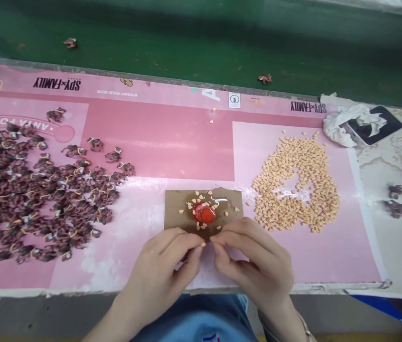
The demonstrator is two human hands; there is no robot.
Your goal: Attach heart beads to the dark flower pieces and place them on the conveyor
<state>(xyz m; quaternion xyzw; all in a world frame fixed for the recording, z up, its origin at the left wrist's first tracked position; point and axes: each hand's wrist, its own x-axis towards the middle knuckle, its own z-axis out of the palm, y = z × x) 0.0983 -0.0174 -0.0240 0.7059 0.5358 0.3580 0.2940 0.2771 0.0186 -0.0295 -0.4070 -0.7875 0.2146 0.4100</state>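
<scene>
Left hand: narrow pinch. Right hand: narrow too, contents hidden. Brown card just beyond both. Tan piece: held at left fingertips, right fingertips just beside; long axis unclear.

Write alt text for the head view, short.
A person's left hand and right hand nearly meet at a flat brown rectangular board bearing a glossy red disc and tiny beige pieces; one such piece shows at the left fingers. On a pink printed sheet, small dark-brown figurines crowd picture left; a heap of beige pieces lies right.
</scene>
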